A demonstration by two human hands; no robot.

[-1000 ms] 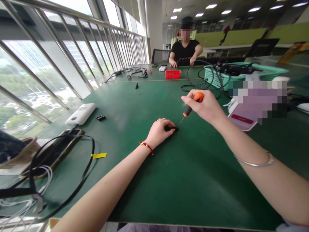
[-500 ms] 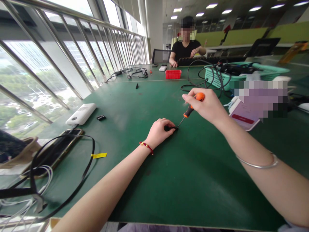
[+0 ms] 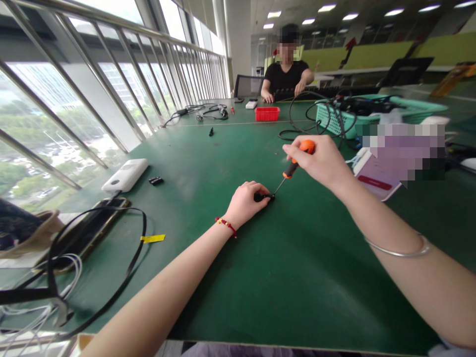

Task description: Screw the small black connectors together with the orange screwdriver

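My left hand [image 3: 248, 199] rests on the green table [image 3: 297, 277], its thumb and fingers pinching a small black part [image 3: 268, 197] against the surface. Its exact kind is too small to tell. In my right hand [image 3: 319, 159] is an orange and black screwdriver [image 3: 291, 169], gripped by the handle and tilted. The thin metal shaft slants down to the left, and its tip meets the black part just beyond my left fingertips. My right fingers are wrapped round the orange end of the handle.
A white power bank [image 3: 125, 176], a small black piece [image 3: 156, 181] and a phone [image 3: 89, 230] with cables lie left. Farther off are a red bin [image 3: 267, 114], a teal basket [image 3: 336, 122] with black cables, and a lanyard card [image 3: 377, 181]. A person [image 3: 286, 74] sits opposite.
My hands and the screwdriver keep almost the same place, the tip still on the black part. Across the table, the other person's raised hand has come down.
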